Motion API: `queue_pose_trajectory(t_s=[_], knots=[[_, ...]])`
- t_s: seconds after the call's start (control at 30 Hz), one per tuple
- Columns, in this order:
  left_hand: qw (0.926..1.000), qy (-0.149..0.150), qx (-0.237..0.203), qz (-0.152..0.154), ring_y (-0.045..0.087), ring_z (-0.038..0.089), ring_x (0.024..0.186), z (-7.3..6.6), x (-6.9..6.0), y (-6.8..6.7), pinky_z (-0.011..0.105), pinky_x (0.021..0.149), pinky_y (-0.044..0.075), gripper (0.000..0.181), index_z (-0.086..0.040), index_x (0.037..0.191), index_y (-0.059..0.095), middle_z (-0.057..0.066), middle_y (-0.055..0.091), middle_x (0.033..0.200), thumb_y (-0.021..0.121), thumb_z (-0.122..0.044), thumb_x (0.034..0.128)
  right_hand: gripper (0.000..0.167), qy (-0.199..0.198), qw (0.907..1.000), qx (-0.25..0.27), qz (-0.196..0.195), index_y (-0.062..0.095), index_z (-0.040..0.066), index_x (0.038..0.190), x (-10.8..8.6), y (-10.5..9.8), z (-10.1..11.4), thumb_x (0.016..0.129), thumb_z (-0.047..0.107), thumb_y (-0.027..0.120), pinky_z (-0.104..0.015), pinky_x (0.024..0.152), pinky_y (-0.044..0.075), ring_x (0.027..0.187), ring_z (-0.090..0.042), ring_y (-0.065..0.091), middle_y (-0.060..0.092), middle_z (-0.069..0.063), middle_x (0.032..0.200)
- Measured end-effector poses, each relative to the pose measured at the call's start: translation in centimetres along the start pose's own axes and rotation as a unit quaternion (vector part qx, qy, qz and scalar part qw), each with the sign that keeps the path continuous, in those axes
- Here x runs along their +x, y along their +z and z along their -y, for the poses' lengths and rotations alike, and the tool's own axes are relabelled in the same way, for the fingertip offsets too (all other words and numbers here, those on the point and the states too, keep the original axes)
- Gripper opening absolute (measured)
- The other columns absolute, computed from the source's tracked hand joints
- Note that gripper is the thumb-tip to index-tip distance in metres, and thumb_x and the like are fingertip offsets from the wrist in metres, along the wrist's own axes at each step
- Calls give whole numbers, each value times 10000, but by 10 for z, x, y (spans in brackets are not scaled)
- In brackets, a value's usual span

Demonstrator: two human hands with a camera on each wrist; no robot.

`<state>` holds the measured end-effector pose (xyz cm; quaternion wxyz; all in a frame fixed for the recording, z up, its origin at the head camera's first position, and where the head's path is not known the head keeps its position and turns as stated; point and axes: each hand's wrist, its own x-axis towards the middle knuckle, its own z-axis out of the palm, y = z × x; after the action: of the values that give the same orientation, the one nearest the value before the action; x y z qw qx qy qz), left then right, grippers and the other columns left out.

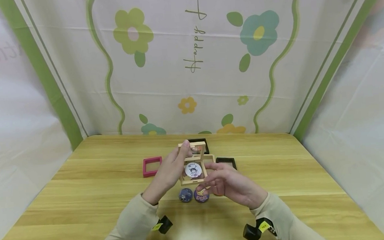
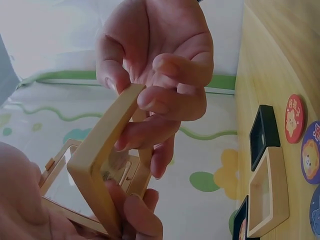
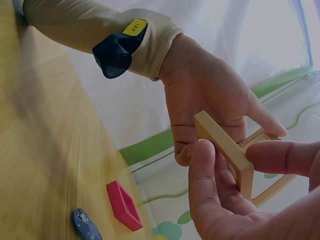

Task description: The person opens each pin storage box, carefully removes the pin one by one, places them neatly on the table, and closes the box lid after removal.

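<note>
A light wood-coloured hinged display frame [image 1: 195,181] stands open, held above the table. A round white badge [image 1: 193,170] with a cartoon figure lies in its lower half. My left hand [image 1: 168,171] grips the frame's left side, its thumb by the raised lid [image 1: 198,144]. My right hand [image 1: 236,186] pinches the right edge of the lower half between thumb and fingers, as the right wrist view shows. On the table below lie a blue badge [image 1: 185,195] and a purple badge [image 1: 201,196]. A red badge [image 2: 294,119] is mostly hidden by my right hand in the head view.
A pink frame [image 1: 145,169] lies to the left on the wooden table [image 1: 85,198]. Behind my hands are another wood-coloured frame [image 1: 210,156], a black frame [image 1: 226,159] at right and a second black frame [image 1: 207,145] farther back. Patterned cloth [image 1: 163,74] encloses the table.
</note>
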<state>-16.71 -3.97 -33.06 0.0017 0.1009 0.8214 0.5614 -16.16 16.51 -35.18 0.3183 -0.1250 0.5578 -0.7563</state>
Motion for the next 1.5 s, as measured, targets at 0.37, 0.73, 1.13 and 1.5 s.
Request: queue_pose_trajectory(t_s=[0.37,0.73,1.13,1.5], knots=[[9997,-207,26,134,585,282,742,2,-1,0,355,576,488,841,-11,1182,633,169,605,947,211,-707,970,411,-15,9999,168,3,454,-45,1274,1,-3,-3,891,8,591,-360,832,534,895,-242,690,660,-154,1091],[9991,-293,-223,223,598,266,780,3,-2,1,387,631,545,857,14,1208,608,168,596,992,225,-713,964,411,-21,9999,35,-141,514,-50,1288,1,-4,-4,892,31,590,-272,711,527,871,-222,692,672,-154,1094],[9997,-206,70,129,605,270,890,6,0,2,450,783,505,851,-22,1220,623,186,587,1206,183,-706,970,490,-653,9846,-1371,-870,431,-82,1360,5,-8,-5,950,119,607,-408,782,559,935,-273,650,631,-157,1101],[9992,-337,29,231,593,263,758,6,1,9,406,651,513,846,-39,1230,619,129,616,938,226,-734,951,279,-2552,8285,-4523,-2093,665,92,1080,3,2,-9,875,247,774,-343,643,520,790,-220,573,602,-39,945]])
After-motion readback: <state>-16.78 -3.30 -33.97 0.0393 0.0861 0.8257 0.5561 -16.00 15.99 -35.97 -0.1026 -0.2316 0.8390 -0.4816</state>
